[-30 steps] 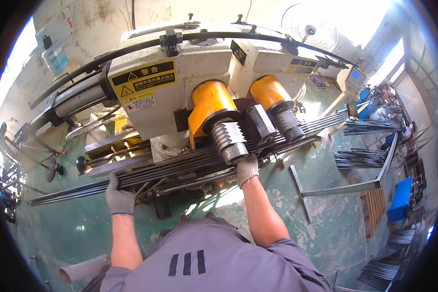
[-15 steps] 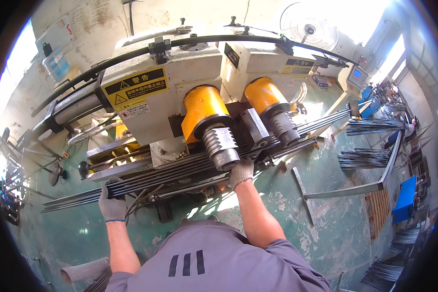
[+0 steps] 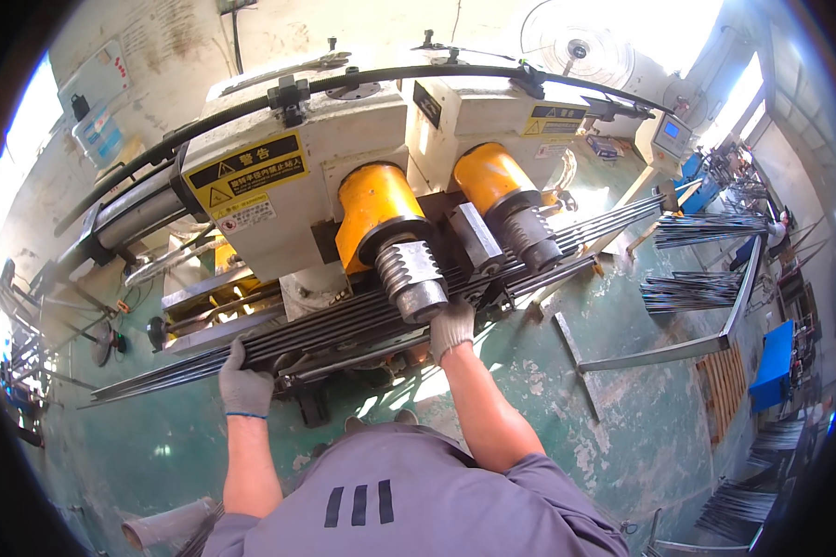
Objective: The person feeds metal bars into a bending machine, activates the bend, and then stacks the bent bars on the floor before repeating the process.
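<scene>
A bundle of long thin metal rods [image 3: 172,373] runs slantwise across the front of a white machine [image 3: 293,227]. My left hand [image 3: 246,385], in a pale knitted glove, grips the rods near their left part. Its thumb points up along the near side, and its other fingers are mostly hidden under the rods. Just below the left ridged steel die [image 3: 413,281], my gloved right hand [image 3: 452,330] is closed at the rods, fingertips out of sight. That die sits on a yellow head [image 3: 376,204]; a second yellow head [image 3: 494,176] carries another ridged die [image 3: 529,239].
A square steel block [image 3: 476,239] sits between the dies. Several rod bundles [image 3: 692,292] rest on a metal frame [image 3: 659,353] at right, near a blue box [image 3: 773,367]. A control panel [image 3: 671,133] stands at back right, a cardboard tube [image 3: 167,522] at lower left.
My left hand has slid right along the rods. My right hand stays under the left die. The whole view has shifted slightly.
</scene>
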{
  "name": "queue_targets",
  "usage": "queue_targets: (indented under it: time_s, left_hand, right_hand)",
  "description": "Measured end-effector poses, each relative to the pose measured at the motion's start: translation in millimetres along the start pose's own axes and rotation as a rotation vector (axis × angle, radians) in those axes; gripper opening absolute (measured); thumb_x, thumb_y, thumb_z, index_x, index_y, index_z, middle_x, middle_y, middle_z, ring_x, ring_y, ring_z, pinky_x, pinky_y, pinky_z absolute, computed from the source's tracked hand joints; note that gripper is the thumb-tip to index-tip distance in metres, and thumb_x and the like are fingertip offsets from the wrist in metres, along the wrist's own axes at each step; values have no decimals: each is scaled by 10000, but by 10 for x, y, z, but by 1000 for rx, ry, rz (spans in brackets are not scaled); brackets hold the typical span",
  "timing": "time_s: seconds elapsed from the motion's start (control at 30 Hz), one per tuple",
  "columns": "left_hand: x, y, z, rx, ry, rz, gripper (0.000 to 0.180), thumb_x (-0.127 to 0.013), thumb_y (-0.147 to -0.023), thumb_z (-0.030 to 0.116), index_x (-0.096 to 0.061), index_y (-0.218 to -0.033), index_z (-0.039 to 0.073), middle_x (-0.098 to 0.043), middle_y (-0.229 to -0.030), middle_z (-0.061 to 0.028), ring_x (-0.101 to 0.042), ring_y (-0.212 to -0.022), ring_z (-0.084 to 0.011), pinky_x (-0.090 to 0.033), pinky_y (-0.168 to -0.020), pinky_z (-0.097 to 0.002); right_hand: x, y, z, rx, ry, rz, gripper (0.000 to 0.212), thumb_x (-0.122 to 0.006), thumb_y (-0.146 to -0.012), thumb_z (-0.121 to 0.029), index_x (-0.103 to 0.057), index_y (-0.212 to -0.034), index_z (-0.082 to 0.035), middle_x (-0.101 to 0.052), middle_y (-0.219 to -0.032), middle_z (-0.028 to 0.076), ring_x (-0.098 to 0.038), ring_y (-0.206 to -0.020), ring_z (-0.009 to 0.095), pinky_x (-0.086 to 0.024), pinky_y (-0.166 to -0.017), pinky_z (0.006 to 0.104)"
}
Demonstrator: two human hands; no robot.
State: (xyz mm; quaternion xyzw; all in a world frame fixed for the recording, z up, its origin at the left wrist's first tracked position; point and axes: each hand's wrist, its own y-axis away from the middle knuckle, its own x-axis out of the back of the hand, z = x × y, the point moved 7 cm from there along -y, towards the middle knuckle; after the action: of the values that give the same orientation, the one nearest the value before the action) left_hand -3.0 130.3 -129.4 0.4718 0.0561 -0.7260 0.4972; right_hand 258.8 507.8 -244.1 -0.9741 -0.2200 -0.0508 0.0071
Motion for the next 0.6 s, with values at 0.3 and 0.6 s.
queue_targets:
  time_s: [0.3,0.6]
  left_hand:
    - [777,-130,779,-362,-11,132,305,-557,-1136,252,-701,-1195,-11,-760,-1152,-127,-721,-1100,-273,-585,-1038,-423]
    - [23,69,-38,-109,139,76,248,-635,-1099,250,-683,-1215,36,-735,-1228,-126,-686,-1184,-291,-548,-1101,-479]
  right_hand:
    - [236,1067,-737,-407,-283,172,583,-682,-1083,-433,-684,-1253,126,-756,-1130,117,-705,-981,170,-573,-866,308]
    - [144,1069,-642,-380,-195,93,502,-687,-1087,-370,-695,-1239,109,-746,-1102,97,-695,-954,176,-573,-872,330]
